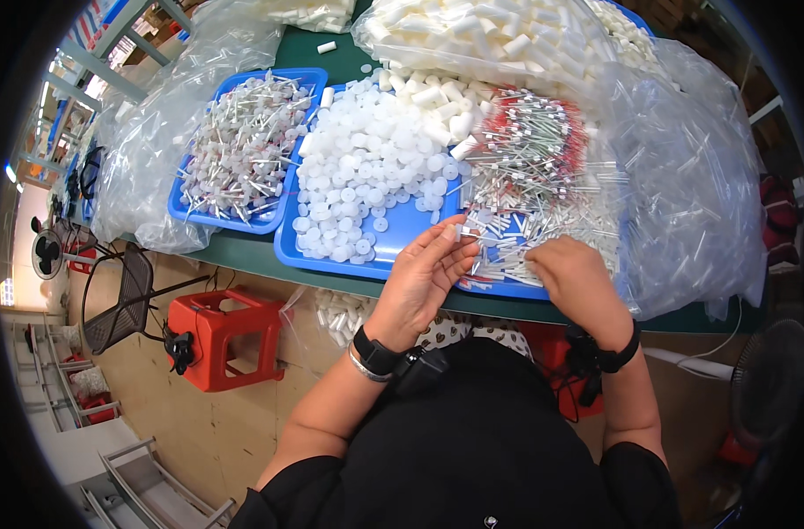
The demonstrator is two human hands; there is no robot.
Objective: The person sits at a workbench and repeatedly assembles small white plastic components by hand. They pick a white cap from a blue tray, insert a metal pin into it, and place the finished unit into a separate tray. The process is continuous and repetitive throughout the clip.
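My left hand [425, 275] is closed in a pinch, thumb and forefinger holding a small white part [464, 231] with a thin stem just above the tray's front edge. To its right, my right hand [571, 275] dips into a heap of thin white tubes [508, 256]. Its fingertips are pressed together, and whatever lies between them is hidden. Behind the tubes rises a bundle of thin rods with red wires [532, 141]. Translucent round caps [366, 150] fill the left part of the same blue tray [402, 231].
A smaller blue tray [179, 212] on the left is heaped with capped, stemmed pieces [243, 141]. Along the back lies a plastic bag of cream cylinders [490, 35]. Clear bags [684, 194] crowd the right. A red stool [216, 344] stands below the green table [243, 256].
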